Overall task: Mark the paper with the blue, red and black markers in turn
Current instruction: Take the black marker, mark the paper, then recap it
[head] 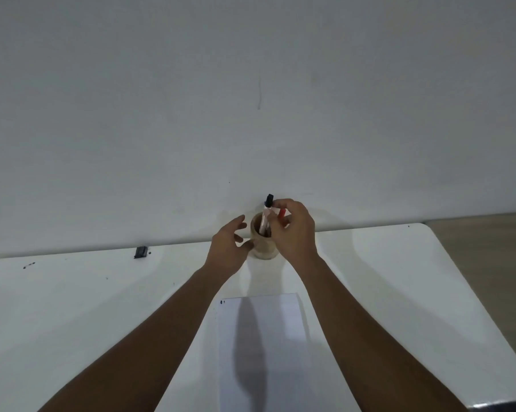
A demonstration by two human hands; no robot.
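Note:
A wooden pen holder (263, 248) stands at the far edge of the white table, against the wall. A marker with a black cap (267, 214) sticks up out of it. My right hand (295, 230) is over the holder's right side, fingers closed around a red-capped marker (281, 215) whose body is hidden by the hand. My left hand (228, 248) rests beside the holder's left wall, thumb touching it, fingers spread. A white sheet of paper (283, 337) lies in front of me between my forearms, with a small dark mark at its top left corner. No blue marker shows.
The white table (87, 307) has rounded far corners and a right edge dropping to a tan floor (488, 248). A small black object (141, 252) lies at the back left by the wall, with a few dark specks on the surface nearby.

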